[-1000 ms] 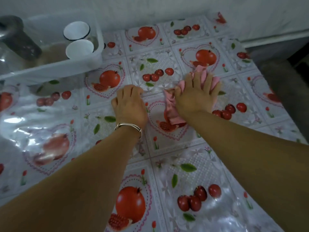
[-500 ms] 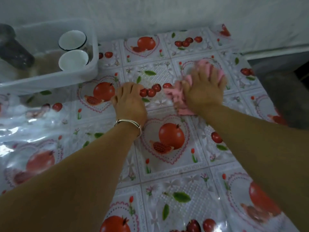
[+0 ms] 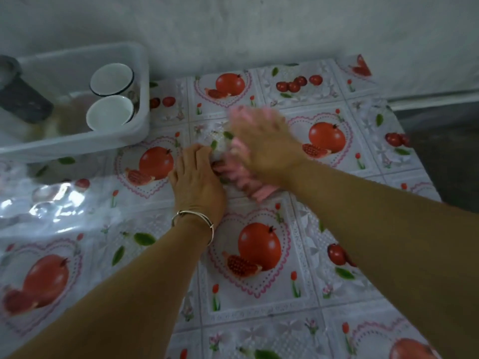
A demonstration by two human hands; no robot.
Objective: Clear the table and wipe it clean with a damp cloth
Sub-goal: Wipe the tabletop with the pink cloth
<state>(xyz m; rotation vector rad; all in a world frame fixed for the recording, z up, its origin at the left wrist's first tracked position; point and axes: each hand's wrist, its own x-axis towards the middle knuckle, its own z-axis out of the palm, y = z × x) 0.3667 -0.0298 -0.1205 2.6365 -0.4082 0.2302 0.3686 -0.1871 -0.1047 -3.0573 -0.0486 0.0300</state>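
Observation:
A pink cloth [image 3: 242, 180] lies bunched on the table [image 3: 259, 301], which wears a glossy pomegranate-print cover. My right hand [image 3: 264, 143] lies flat on top of the cloth with its fingers spread, blurred by motion. Just to its left, my left hand [image 3: 197, 182] rests on the table cover with fingers lightly bent; a silver bangle sits on that wrist. Whether the left fingertips touch the cloth's edge is unclear.
A white plastic tub [image 3: 140, 117] stands at the back left, holding two white cups [image 3: 111, 94] and a dark cylindrical object [image 3: 23, 102]. A grey wall runs behind the table. The table's right edge drops to a dark floor [image 3: 445, 151].
My right hand has swept the pink cloth leftwards, close to my left hand. The left hand has stayed put on the cover. My view has tilted up, showing more wall.

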